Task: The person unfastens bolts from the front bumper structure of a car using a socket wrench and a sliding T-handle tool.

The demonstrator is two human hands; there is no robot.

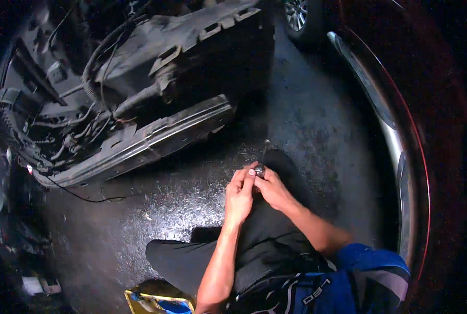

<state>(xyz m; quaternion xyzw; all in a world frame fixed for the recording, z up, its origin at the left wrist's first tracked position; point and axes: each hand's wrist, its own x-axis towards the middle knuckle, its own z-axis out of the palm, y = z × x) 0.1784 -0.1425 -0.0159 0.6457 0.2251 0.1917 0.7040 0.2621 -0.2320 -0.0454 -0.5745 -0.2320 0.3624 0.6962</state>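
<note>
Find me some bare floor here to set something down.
Bare dark floor shows between the long grey metal beam and the dark red curved car side. A shinier patch lies below the beam, left of your left hand. Crowded: black ribbed hoses above the beam; the yellow-rimmed container near the lower edge.

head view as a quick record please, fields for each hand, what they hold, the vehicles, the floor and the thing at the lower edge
left hand: thumb and fingers on a small round part
right hand: beside the left, holding the same part
small round part: dark, shiny, metallic look; exact kind unclear
vehicle at left: metal crossbar and hose exposed
vehicle at right: dark, with silvery trim
floor: dark, glossy patches
lower edge: yellow-rimmed container, something blue inside
</note>
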